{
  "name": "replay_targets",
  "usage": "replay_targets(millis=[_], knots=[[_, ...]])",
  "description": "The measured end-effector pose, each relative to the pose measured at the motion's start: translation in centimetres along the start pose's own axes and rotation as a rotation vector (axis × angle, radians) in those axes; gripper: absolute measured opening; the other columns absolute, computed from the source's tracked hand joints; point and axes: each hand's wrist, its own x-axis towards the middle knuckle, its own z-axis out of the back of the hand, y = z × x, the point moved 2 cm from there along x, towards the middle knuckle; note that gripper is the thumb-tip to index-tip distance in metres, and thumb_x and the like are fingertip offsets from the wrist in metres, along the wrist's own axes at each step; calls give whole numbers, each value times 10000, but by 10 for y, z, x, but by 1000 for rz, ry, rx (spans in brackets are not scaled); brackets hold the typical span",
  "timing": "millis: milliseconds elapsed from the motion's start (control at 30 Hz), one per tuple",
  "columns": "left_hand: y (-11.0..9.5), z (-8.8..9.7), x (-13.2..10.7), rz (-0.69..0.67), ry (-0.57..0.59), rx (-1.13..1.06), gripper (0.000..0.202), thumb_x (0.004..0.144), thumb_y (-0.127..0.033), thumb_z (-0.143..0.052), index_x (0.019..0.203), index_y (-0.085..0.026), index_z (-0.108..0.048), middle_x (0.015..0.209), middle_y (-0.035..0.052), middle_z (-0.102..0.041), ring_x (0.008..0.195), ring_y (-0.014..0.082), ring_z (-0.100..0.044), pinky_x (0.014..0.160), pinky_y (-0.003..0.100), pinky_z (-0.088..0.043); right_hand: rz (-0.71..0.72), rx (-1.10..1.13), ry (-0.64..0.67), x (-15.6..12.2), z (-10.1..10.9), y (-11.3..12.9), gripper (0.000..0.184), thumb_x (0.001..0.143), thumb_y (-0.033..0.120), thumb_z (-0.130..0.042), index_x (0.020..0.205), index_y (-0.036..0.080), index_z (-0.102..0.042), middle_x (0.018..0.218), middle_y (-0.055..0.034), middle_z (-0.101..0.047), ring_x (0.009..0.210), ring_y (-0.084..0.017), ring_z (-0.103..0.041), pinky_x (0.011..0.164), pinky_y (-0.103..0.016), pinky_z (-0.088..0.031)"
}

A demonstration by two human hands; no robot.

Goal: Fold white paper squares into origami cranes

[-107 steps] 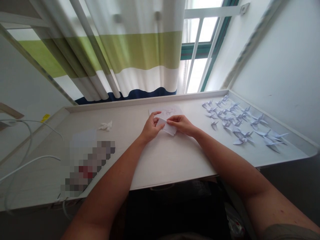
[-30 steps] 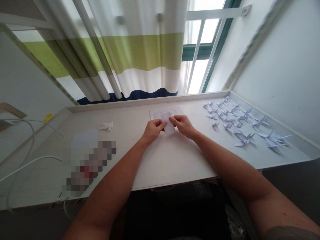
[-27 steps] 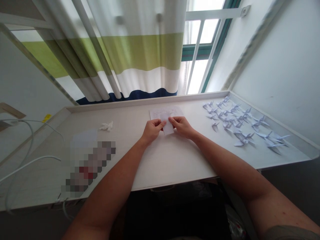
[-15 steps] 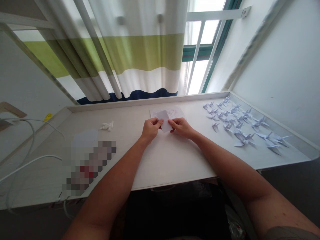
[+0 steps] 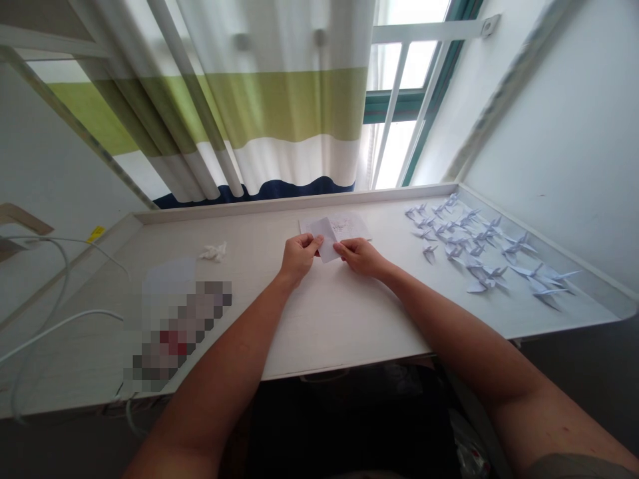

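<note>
A small white sheet of paper (image 5: 328,241) is held up over the middle of the desk, tilted, between my two hands. My left hand (image 5: 298,254) pinches its left edge between thumb and fingers. At the right edge, my right hand (image 5: 363,255) grips it the same way, thumb on top. Behind the paper lies a flat booklet or sheet with dark print (image 5: 352,226), partly covered by the paper. Many folded paper cranes (image 5: 469,236) stand to the right of my right hand.
A crumpled white tissue (image 5: 213,253) lies left of my hands. Further left are a blank white sheet (image 5: 170,274), a blurred-out object (image 5: 182,336) and white cables (image 5: 64,326). A raised rim (image 5: 299,199) borders the desk's back, with a striped curtain (image 5: 279,100) behind.
The paper in my hands has turned slightly and shifted a little left and up, uncovering more of the print behind. Both hands keep their pinch.
</note>
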Motion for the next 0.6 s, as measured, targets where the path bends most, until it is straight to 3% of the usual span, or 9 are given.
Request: replay_targets(millis=[133,333,433,500,600], knots=[[-2,0,-1,15,-20,33,337,817,-383,-797,604,-161,-661,648,23,-669,633,137,-603,644,273,-552,1,-83,-33,2,1,-5,576,964,649,-485,577,229,-412,531,31,-434,549,-125,-387,572,-302,-292],[-2,1,-4,-44,-52,154,360,832,-409,-818,612,-169,-665,620,10,-640,606,131,-578,591,256,-511,24,-106,-388,2,4,-10,409,909,543,-666,697,225,-520,627,18,-545,605,-143,-452,600,-303,-358],[-2,0,-5,-94,-22,139,455,771,-495,-891,591,-175,-623,570,-17,-581,563,114,-528,550,245,-468,131,-11,-273,1,-4,-5,341,891,545,-724,915,210,-671,813,-28,-675,693,-168,-584,653,-308,-462],[-3,-3,-5,-116,11,87,503,729,-555,-919,597,-177,-615,569,-22,-577,556,111,-525,537,242,-450,180,39,-170,0,-9,-1,412,842,566,-788,1039,212,-713,979,-66,-726,793,-193,-650,704,-323,-517],[-6,-6,-6,-137,69,-6,513,709,-627,-912,676,-170,-681,642,2,-658,600,127,-587,575,253,-484,174,106,-125,-1,-10,1,440,861,616,-772,1007,202,-733,929,-64,-745,807,-204,-669,744,-339,-540]])
